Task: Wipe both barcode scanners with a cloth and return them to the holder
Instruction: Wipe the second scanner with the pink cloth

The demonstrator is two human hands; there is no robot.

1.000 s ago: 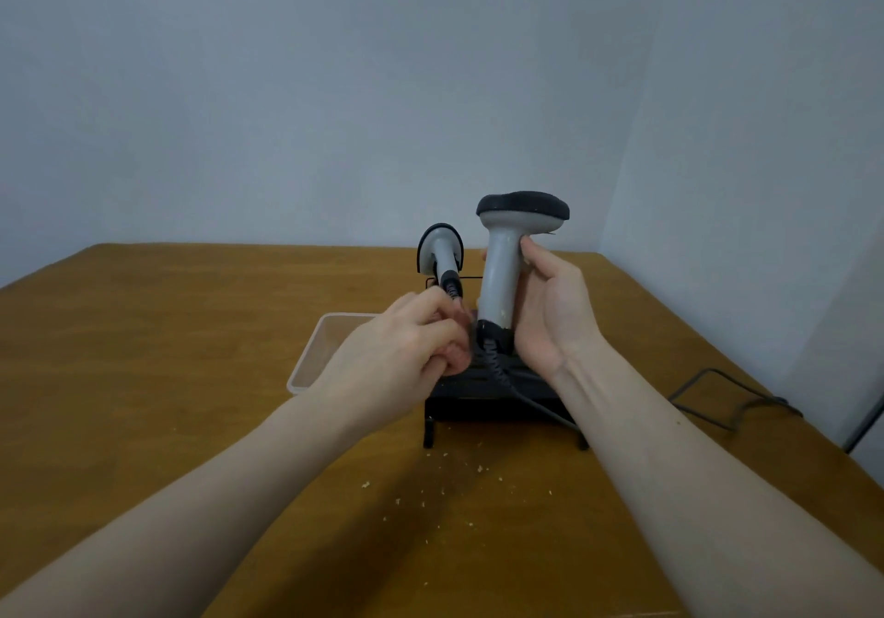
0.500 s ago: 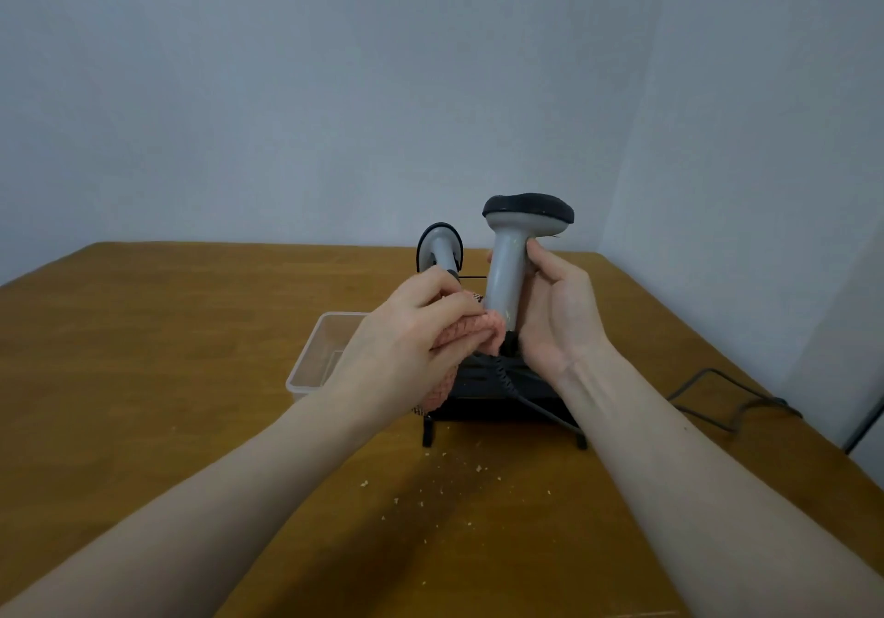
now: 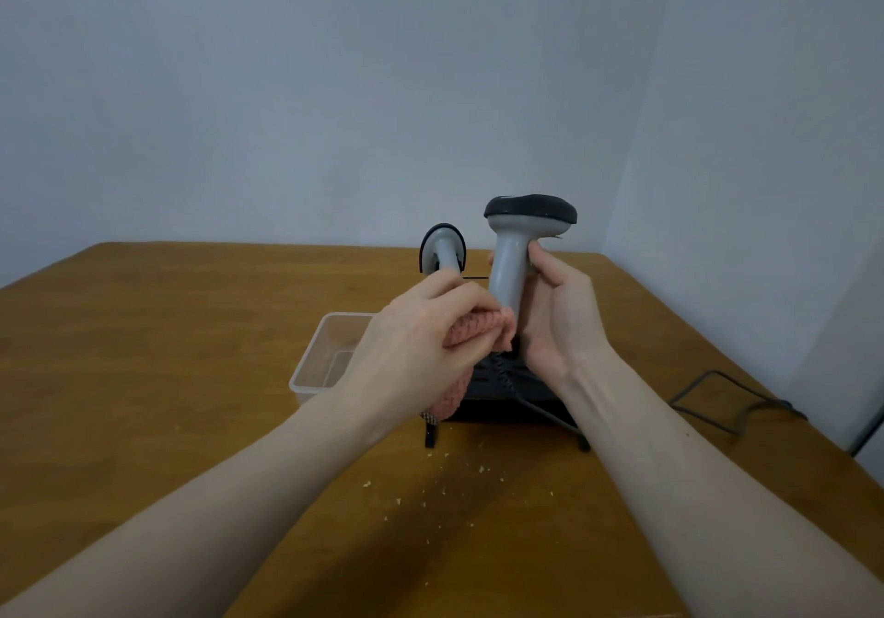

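Crumbs (image 3: 445, 490): pale grit on the wooden table (image 3: 143, 354); could soil a trailing cloth end.
Your left hand (image 3: 421, 344): closed on a pink knitted cloth (image 3: 478, 330), pressed to the handle.
Your right hand (image 3: 559, 311): wrapped round the lifted scanner (image 3: 514, 254), smooth grey plastic, black head. Its coiled cable (image 3: 502, 368) may snag the black holder (image 3: 507, 392).
Second scanner (image 3: 442, 251): seated behind, easily knocked.
Clear plastic tub (image 3: 325, 354): left of the holder.
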